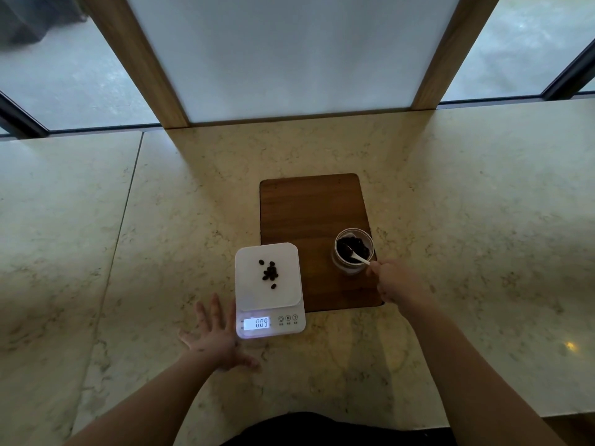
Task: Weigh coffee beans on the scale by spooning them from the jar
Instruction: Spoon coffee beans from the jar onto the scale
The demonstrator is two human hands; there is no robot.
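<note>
A white digital scale [283,297] stands on the stone counter, its lit display reading 009. Several dark coffee beans [269,272] lie in a small heap on its platform. To the right, a clear glass jar [353,251] of dark beans stands on a brown wooden board [309,207]. My right hand [391,281] pinches the handle of a small white spoon [360,258], whose bowl is down among the beans in the jar. My left hand [214,336] lies flat on the counter with fingers spread, just left of the scale's front corner.
The beige marble counter [128,252] stretches wide to both sides. A frosted panel [289,59] in a wooden frame rises at the back edge, with windows on either side. A dark garment shows at the near counter edge.
</note>
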